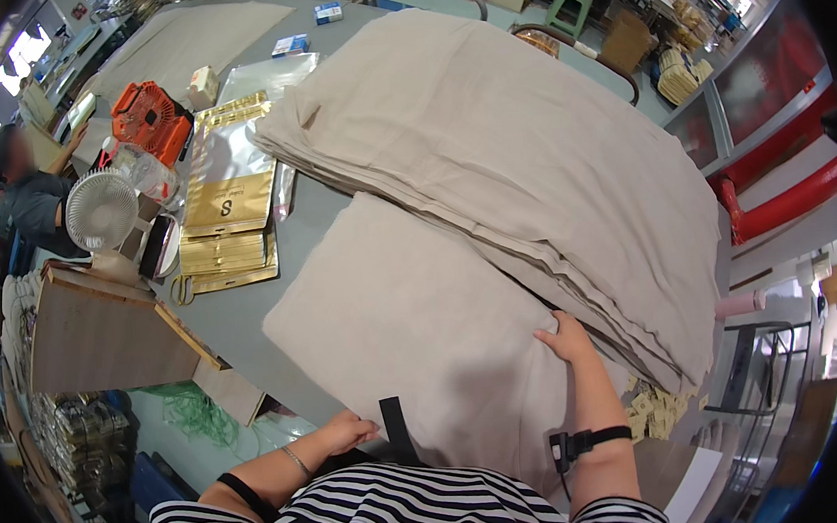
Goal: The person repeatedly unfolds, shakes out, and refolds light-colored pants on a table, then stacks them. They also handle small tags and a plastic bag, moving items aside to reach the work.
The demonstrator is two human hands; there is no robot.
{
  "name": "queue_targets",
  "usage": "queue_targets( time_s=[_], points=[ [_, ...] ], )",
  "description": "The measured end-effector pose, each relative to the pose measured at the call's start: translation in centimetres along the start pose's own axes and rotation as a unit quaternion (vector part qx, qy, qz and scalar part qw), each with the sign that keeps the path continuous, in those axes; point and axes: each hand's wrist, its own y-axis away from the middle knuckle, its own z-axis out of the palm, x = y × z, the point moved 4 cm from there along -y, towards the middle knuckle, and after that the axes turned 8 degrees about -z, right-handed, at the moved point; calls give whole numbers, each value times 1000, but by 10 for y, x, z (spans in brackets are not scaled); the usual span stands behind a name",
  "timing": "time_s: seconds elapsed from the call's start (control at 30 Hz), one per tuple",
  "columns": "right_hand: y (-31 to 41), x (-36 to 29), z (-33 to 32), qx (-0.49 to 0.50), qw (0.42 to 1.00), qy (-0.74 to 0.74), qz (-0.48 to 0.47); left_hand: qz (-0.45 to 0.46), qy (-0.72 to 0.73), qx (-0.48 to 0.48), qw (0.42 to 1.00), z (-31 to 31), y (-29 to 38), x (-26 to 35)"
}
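Note:
A piece of beige cloth (399, 292) lies flat before me and hangs over the table's near edge against my body. My left hand (351, 430) pinches its near left edge between thumb and fingers. At its right side, my right hand (568, 337) grips the edge, thumb on top and fingers partly hidden. Just beyond lies a large layered stack of the same cloth (481, 124), its cut edges towards me. A black strap (396, 425) lies over the cloth close to my left hand.
Gold-and-clear packaging bags (229, 202) are piled at the left on the grey table (247, 334), with scissors (182, 289) beside them. An orange fan (149, 120), a white fan (101, 209) and small boxes (291, 46) stand around. Another person (37, 195) is at the far left.

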Motion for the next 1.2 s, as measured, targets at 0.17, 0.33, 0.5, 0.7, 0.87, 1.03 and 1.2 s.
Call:
queue_targets(
  time_s=[0.17,0.33,0.5,0.7,0.87,1.03,1.2],
  points=[
    [29,-45,1,205,951,230,-20,-88,-17,152,984,6,-7,5],
    [116,-149,73,10,964,53,-261,-69,121,91,986,36,-12,9],
    [178,-178,110,-20,951,143,-273,35,12,119,992,51,-2,16],
    [173,-159,88,-43,987,66,-142,-18,234,11,972,48,-36,3],
    [164,-174,-2,24,982,4,-187,11,149,52,987,34,-37,26],
    [177,-201,-128,79,978,-20,-194,197,-305,34,931,76,62,137],
    [140,-193,-255,269,945,-145,-116,344,-323,-54,880,161,140,286]
  ],
)
